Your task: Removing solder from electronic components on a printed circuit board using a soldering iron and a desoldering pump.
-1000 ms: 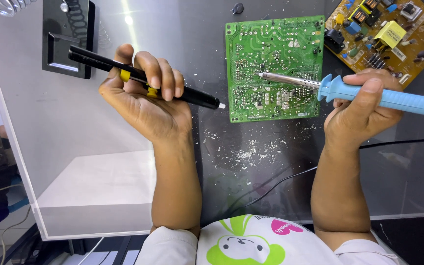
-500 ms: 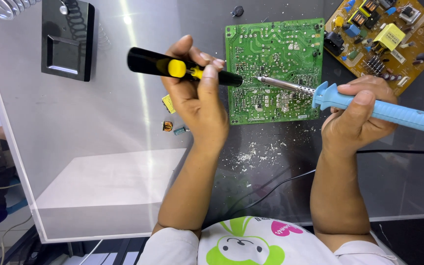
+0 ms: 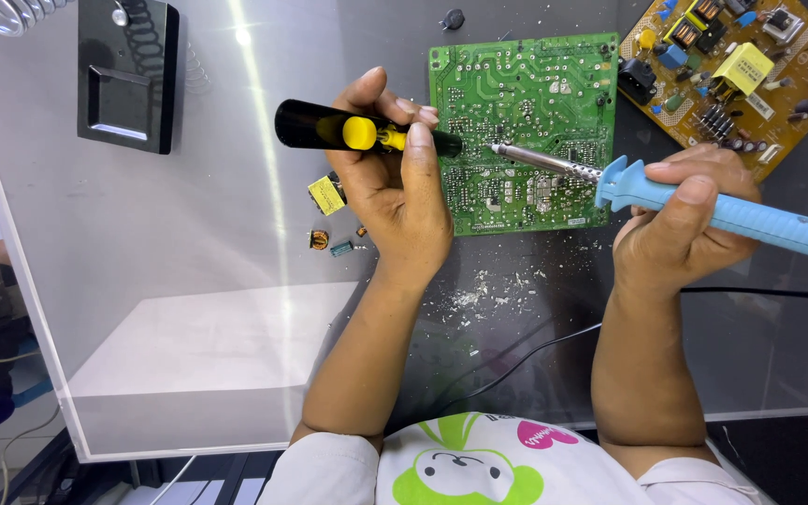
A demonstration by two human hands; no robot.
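Observation:
A green circuit board (image 3: pixel 526 103) lies solder side up on the shiny table top. My left hand (image 3: pixel 395 192) grips a black desoldering pump (image 3: pixel 315 126) with a yellow button; its tip rests on the board's left part. My right hand (image 3: pixel 680 220) holds a light blue soldering iron (image 3: pixel 759 220). The iron's metal tip touches the board close to the pump's tip.
A brown circuit board (image 3: pixel 741 70) with many parts lies at the top right. A black stand (image 3: pixel 128 75) with a wire coil sits top left. Small loose components (image 3: pixel 327 196) lie left of my left hand. Solder crumbs (image 3: pixel 479 295) and a black cable (image 3: pixel 516 365) lie below the green board.
My left hand has carried the desoldering pump from the left onto the green board, up to the iron's tip. The right hand and iron have shifted only slightly.

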